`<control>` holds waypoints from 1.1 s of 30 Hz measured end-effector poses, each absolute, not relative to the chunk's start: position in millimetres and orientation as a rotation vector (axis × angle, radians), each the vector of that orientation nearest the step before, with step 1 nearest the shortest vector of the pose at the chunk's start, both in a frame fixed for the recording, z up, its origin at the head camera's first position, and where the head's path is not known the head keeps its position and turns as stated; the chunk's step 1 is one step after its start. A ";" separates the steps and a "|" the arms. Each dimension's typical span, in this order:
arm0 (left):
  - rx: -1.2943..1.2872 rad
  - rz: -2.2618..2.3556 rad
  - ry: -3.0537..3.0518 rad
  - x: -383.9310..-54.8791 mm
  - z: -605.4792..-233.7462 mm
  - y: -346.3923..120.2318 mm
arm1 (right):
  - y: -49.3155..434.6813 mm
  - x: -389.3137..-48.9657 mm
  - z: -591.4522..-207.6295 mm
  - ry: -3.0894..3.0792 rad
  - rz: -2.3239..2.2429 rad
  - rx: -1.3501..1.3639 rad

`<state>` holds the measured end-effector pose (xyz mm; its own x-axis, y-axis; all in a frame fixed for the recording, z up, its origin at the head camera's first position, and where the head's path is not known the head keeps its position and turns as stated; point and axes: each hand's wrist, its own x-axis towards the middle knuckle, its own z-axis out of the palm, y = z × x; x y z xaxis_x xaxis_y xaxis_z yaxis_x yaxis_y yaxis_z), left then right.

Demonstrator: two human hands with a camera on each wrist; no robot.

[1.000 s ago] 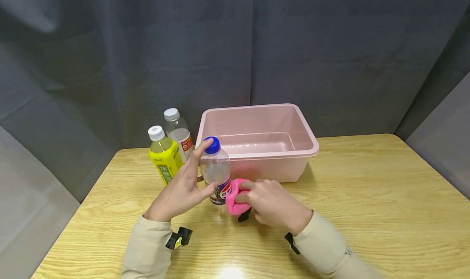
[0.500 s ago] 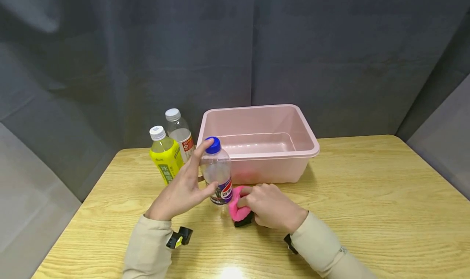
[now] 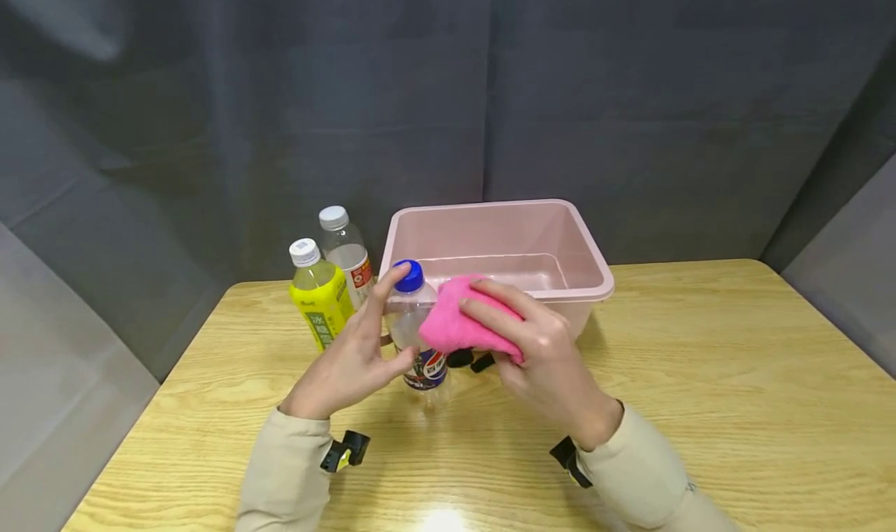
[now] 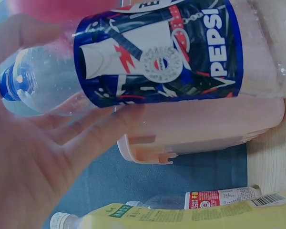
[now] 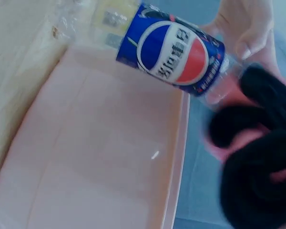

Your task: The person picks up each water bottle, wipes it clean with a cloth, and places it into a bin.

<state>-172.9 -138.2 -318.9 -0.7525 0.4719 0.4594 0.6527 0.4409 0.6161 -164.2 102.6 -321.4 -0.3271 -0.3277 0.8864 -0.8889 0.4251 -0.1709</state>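
Observation:
A clear Pepsi bottle (image 3: 408,323) with a blue cap stands upright on the table. My left hand (image 3: 353,365) holds it, index finger at the cap and thumb low on its side; the palm shows beside the bottle in the left wrist view. A fluffy bright pink cloth (image 3: 458,318) is gripped between the fingers and thumb of my right hand (image 3: 549,361), raised against the bottle's right side. Dark soft loops (image 5: 243,205) hang beneath the pink cloth, blurred in the right wrist view. My right palm is hidden in the head view.
A pale pink plastic bin (image 3: 595,292) stands behind the Pepsi bottle, its rim close to it. Left of it are a yellow-labelled drink bottle (image 3: 325,302) and a clear white-capped bottle (image 3: 348,253). Dark curtains (image 3: 630,112) hang behind the wooden table (image 3: 700,376).
My right hand has risen with the pink cloth from beside the bottle's lower label to its shoulder. My left hand keeps its hold, and the bottle stays in place.

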 end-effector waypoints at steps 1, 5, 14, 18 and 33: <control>-0.988 -1.193 -2.471 -172.8 -318.8 -138.2 | 101.4 -163.9 -321.2 -1.821 0.887 1.014; -1.015 -1.140 -2.459 -173.3 -317.9 -137.5 | 99.1 -163.7 -321.7 -1.752 0.876 0.973; -1.013 -1.152 -2.454 -174.3 -319.0 -139.4 | 100.9 -164.7 -322.2 -1.836 0.806 1.050; -1.012 -1.172 -2.453 -174.0 -318.9 -139.1 | 104.7 -165.3 -320.9 -1.912 0.753 1.092; -0.990 -1.180 -2.467 -172.6 -318.1 -138.7 | 101.6 -168.3 -355.4 -2.438 0.212 1.358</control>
<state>-172.6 -138.7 -318.1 -0.7441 0.4759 0.4689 0.6637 0.4465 0.6001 -168.3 101.6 -355.4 -0.4848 -0.7954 0.3639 -0.8462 0.5317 0.0349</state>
